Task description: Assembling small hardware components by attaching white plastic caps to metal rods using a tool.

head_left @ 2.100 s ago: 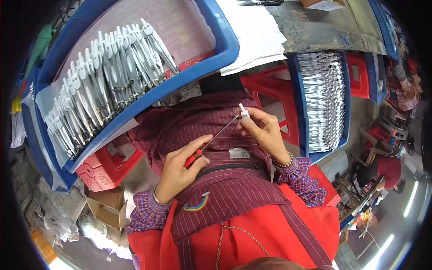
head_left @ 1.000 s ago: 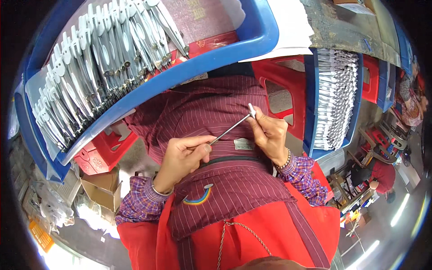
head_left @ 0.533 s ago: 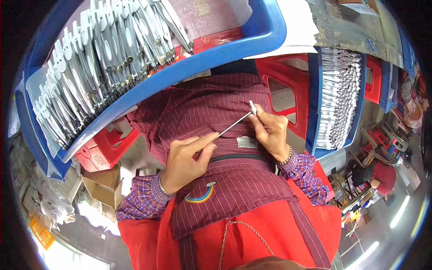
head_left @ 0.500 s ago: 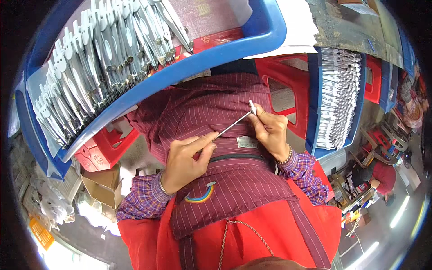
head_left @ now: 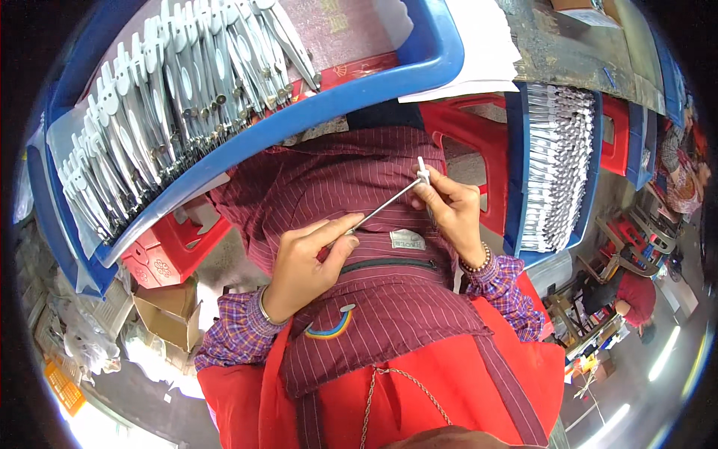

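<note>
Over my apron-covered lap, my left hand point(head_left: 307, 262) pinches the lower end of a thin metal rod point(head_left: 389, 202) between thumb and index finger. The rod slants up to the right. At its upper end, my right hand point(head_left: 453, 211) closes around a small whitish piece point(head_left: 423, 173) whose narrow tip sticks up past the fingers. Rod and piece touch or cross there; whether they are joined, I cannot tell. Part of the piece is hidden by my right fingers.
Beyond my lap stands a blue tray point(head_left: 299, 120) with many slim metal pieces point(head_left: 187, 67) leaning in rows. To the right, another blue bin point(head_left: 513, 172) holds stacked pale-ended pieces. Red stools point(head_left: 486, 150) stand underneath. At lower left sits an open cardboard box point(head_left: 168, 310); a person point(head_left: 636, 295) is farther right.
The whitish piece in my right hand stands a little more upright, and my right fingers have shifted slightly. My left hand keeps its pinch on the rod.
</note>
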{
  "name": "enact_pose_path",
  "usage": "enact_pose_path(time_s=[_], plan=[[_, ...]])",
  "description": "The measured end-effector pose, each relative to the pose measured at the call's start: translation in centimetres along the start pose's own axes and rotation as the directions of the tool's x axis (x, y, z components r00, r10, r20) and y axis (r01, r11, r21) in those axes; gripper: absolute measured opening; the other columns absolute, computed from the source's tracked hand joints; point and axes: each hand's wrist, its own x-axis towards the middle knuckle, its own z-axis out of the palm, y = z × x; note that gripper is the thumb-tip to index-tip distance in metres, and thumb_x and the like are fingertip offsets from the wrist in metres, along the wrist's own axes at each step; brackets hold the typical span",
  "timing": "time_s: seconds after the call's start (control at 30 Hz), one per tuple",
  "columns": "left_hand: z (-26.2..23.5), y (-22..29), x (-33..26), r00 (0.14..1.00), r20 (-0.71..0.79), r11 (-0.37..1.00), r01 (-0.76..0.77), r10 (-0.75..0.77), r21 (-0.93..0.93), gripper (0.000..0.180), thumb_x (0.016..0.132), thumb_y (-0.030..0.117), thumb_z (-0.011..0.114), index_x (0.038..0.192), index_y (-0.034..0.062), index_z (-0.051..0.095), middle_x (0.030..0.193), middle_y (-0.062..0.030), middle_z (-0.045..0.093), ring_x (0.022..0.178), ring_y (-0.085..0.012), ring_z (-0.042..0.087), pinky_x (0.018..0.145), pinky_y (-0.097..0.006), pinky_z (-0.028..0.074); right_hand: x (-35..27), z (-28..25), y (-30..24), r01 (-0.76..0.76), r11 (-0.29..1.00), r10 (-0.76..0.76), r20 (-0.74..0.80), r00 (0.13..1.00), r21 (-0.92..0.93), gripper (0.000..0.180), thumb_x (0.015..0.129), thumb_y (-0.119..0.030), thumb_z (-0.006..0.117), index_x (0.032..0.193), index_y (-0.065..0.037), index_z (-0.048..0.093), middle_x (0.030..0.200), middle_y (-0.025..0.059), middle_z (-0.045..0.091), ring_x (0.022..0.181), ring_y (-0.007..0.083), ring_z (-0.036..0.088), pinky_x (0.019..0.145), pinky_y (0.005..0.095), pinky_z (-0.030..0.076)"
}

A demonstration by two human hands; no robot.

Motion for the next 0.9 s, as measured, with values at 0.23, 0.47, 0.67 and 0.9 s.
enact_pose_path(time_s=[0.23,0.47,0.67,0.9], plan=[[0.3,-0.7,-0.2,0.999,0.013,0.998,0.036,-0.036,-0.047,0.027,0.082,0.001,0.061,0.108,-0.0034,0.064,0.091,-0.0147,0.069,0.08,-0.0185,0.067,0.074,-0.028,0.052,0.0,0.2,-0.6,0.032,0.996,-0.032,-0.001,0.999,-0.082,0.027,0.083,-0.003,0.065,0.108,0.006,0.064,0.075,0.0136,0.069,0.06,0.0119,0.067,0.052,0.0231,0.05],[-1.3,-0.7,0.3,0.779,0.471,0.424,0.623,-0.413,-0.658,0.031,0.094,0.013,0.053,0.12,-0.0025,0.056,0.081,-0.008,0.063,0.043,-0.0024,0.039,0.034,-0.017,0.025,0.0,-0.1,-1.3,0.319,0.855,-0.349,0.001,0.937,-0.408,0.028,0.079,0.001,0.065,0.106,0.005,0.064,0.058,0.0151,0.055,0.045,0.0203,0.056,0.044,0.0312,0.042],[-1.4,0.2,0.5,0.724,0.508,0.473,0.69,-0.467,-0.548,0.029,0.092,0.009,0.051,0.116,-0.0052,0.058,0.076,-0.009,0.062,0.046,-0.001,0.042,0.033,-0.017,0.025,-0.6,0.5,-0.6,0.384,0.793,-0.419,0.034,0.907,-0.474,0.027,0.076,0.006,0.065,0.103,0.007,0.064,0.055,0.0135,0.051,0.043,0.0196,0.055,0.043,0.0298,0.039],[1.2,-2.2,-1.0,0.965,0.138,0.903,0.257,-0.222,-0.345,0.031,0.084,0.002,0.059,0.115,-0.004,0.061,0.076,-0.0101,0.067,0.058,-0.0121,0.062,0.055,-0.023,0.049,-0.5,0.6,-0.1,0.378,0.796,-0.408,0.043,0.912,-0.473,0.026,0.076,0.006,0.065,0.102,0.007,0.064,0.052,0.0134,0.045,0.04,0.0196,0.051,0.041,0.0305,0.036]])
